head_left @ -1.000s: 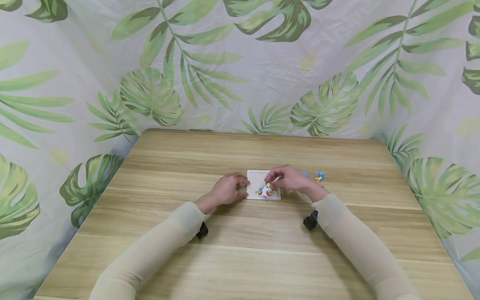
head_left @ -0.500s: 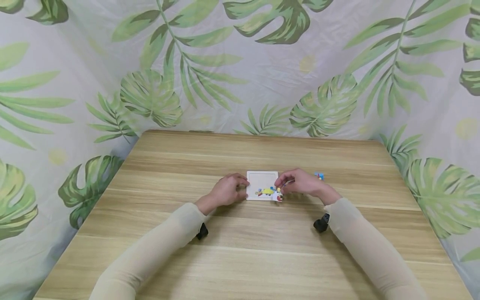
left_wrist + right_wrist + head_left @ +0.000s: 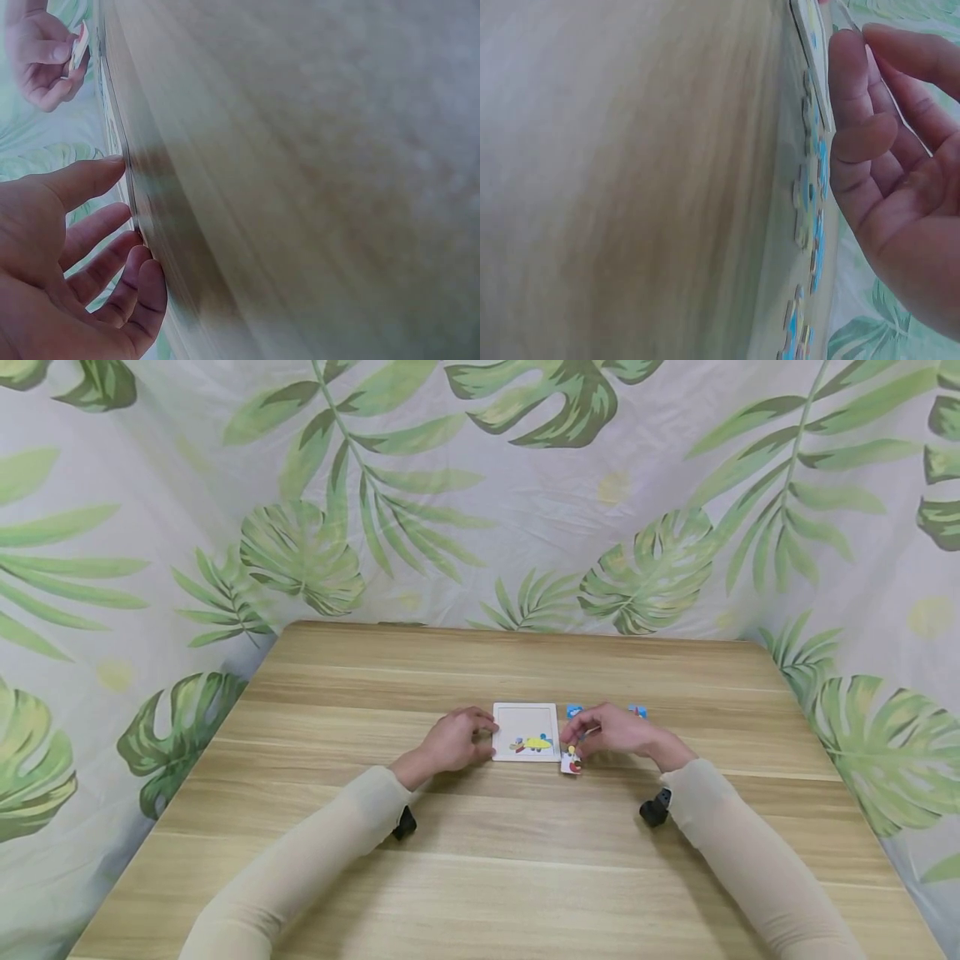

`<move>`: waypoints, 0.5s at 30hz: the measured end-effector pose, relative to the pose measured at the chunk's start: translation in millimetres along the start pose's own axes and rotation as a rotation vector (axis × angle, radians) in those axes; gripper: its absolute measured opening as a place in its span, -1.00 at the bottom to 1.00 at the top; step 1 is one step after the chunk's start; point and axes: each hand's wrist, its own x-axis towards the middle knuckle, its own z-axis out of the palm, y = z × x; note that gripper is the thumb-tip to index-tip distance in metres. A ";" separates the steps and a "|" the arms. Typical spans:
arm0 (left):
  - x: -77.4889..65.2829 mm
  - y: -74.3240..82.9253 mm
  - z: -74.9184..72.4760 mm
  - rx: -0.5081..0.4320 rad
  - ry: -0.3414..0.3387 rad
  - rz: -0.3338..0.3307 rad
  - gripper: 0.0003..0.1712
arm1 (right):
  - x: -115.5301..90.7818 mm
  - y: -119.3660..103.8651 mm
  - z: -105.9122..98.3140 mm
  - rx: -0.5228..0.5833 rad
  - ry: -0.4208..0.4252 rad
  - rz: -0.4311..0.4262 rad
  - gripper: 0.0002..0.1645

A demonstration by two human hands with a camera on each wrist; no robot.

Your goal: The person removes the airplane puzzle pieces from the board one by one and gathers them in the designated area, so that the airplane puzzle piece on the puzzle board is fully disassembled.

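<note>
A white puzzle tray (image 3: 525,707) lies on the wooden table, with yellow and blue puzzle pieces (image 3: 536,743) along its lower part. My left hand (image 3: 456,739) rests at its left edge. In the left wrist view the thumb and loosely bent fingers of that hand (image 3: 82,262) touch the tray's rim (image 3: 120,139). Just off the tray's lower right corner, my right hand (image 3: 611,728) pinches a small white puzzle piece (image 3: 572,762) with red and yellow print, held tilted. The left wrist view shows this piece (image 3: 79,46) edge-on between thumb and fingers.
Loose blue puzzle pieces lie right of the tray, one (image 3: 574,711) above my right hand and another (image 3: 637,711) farther right, partly covered by it. The right wrist view shows several pieces (image 3: 804,206) strung along the table. A leaf-print curtain (image 3: 420,510) hangs behind the table.
My right hand has moved right with the pinched piece, from over the tray to beyond its right edge. The yellow and blue pieces in the tray are uncovered. My left hand has stayed put.
</note>
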 end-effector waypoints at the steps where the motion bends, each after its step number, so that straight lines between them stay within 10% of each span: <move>1: 0.0 0.0 0.0 0.000 0.002 0.001 -0.59 | -0.5 0.6 -0.3 -0.003 -0.004 -0.001 -0.71; 15: -1.1 0.6 -1.0 -0.006 -0.003 0.004 -0.59 | -3.0 8.2 0.4 -0.030 -0.026 -0.008 -0.72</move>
